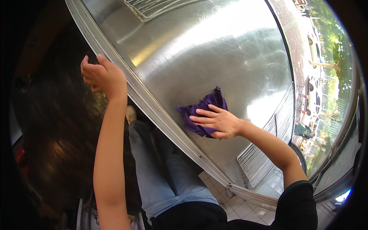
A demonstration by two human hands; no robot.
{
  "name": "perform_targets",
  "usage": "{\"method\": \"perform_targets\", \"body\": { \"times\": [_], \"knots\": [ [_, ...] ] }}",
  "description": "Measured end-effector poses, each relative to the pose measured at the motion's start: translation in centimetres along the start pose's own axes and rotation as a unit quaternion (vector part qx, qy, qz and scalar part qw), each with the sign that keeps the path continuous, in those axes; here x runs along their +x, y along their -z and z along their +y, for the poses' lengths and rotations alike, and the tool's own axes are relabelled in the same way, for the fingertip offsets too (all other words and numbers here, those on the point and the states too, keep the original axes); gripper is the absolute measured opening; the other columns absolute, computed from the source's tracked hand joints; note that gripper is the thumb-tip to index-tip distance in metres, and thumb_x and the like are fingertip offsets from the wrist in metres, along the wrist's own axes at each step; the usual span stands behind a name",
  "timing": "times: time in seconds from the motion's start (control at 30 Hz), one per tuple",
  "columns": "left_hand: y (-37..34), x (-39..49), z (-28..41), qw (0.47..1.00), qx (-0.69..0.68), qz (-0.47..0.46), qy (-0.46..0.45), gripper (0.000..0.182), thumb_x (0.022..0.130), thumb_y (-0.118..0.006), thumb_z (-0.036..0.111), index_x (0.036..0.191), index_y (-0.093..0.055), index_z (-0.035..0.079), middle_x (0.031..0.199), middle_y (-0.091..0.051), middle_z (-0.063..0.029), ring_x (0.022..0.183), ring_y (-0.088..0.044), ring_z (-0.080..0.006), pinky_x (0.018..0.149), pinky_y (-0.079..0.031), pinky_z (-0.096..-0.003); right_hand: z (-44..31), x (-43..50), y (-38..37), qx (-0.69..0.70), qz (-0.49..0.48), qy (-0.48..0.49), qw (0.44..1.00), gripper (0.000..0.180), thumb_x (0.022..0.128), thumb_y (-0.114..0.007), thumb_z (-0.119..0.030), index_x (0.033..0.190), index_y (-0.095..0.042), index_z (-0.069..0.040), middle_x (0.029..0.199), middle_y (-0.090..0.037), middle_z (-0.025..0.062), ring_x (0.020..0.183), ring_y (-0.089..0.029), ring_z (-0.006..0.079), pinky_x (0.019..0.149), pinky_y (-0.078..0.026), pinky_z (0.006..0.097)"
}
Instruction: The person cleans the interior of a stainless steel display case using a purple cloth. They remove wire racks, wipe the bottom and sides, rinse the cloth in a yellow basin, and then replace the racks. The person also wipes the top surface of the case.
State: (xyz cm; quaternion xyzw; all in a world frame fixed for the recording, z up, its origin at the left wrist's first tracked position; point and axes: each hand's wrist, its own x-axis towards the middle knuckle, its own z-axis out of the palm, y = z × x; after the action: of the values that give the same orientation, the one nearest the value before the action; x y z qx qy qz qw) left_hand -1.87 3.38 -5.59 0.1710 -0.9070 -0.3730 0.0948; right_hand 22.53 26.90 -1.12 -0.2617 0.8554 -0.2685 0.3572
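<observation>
My right hand (218, 122) lies flat, fingers spread, on a crumpled purple cloth (201, 107) with frayed edges. It presses the cloth against a scratched stainless steel surface (198, 74), close to the metal track rail (155, 103) along the near edge. My left hand (103, 77) hangs just outside that rail, over the dark floor side. Its fingers are loosely curled, with nothing visible in them; part of the palm is hidden.
A white wire rack (264, 138) stands at the steel surface's right end, under my right forearm. Another wire rack (161, 8) sits at the far end. Past the dark-edged window are parked cars (312, 86) and a person (304, 131). Floor tiles (238, 201) show below.
</observation>
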Motion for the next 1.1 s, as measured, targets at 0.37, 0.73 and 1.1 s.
{"method": "perform_targets", "body": {
  "times": [0.37, 0.73, 1.1],
  "knots": [
    [-0.5, 0.4, -0.3, 0.999, 0.024, 0.016, -0.020, 0.041, 0.094, -0.042, 0.028, 0.127, -0.036, 0.005, 0.139, -0.033, -0.0124, 0.128, -0.027, -0.0327, 0.096, -0.023, -0.0584, -3.3, -8.1, -9.9, 0.032, 0.017, -0.109, 0.993, 0.068, 0.080, -0.037, -0.037, 0.143, -0.033, -0.011, 0.154, -0.022, 0.0014, 0.143, -0.015, 0.0206, 0.114, -0.006, 0.0441],
    [-0.7, 0.5, -0.2, 0.998, 0.051, 0.027, -0.011, 0.040, 0.095, -0.041, 0.028, 0.129, -0.037, 0.006, 0.138, -0.037, -0.0109, 0.129, -0.027, -0.0315, 0.095, -0.025, -0.0578, -8.8, -9.7, -7.2, 0.863, 0.452, -0.079, 0.213, 0.063, 0.081, -0.037, -0.035, 0.132, -0.045, 0.001, 0.133, -0.050, 0.0170, 0.123, -0.046, 0.0350, 0.109, -0.028, 0.0474],
    [-1.2, 0.9, -1.0, 0.999, 0.022, 0.020, 0.017, 0.047, 0.094, -0.041, 0.037, 0.131, -0.040, 0.007, 0.140, -0.037, -0.0150, 0.131, -0.027, -0.0348, 0.101, -0.017, -0.0601, -10.5, -13.1, -14.2, 0.648, 0.641, -0.162, 0.379, 0.053, 0.091, -0.039, -0.034, 0.131, -0.047, -0.001, 0.131, -0.052, 0.0121, 0.124, -0.047, 0.0255, 0.109, -0.028, 0.0386]
  ]
}}
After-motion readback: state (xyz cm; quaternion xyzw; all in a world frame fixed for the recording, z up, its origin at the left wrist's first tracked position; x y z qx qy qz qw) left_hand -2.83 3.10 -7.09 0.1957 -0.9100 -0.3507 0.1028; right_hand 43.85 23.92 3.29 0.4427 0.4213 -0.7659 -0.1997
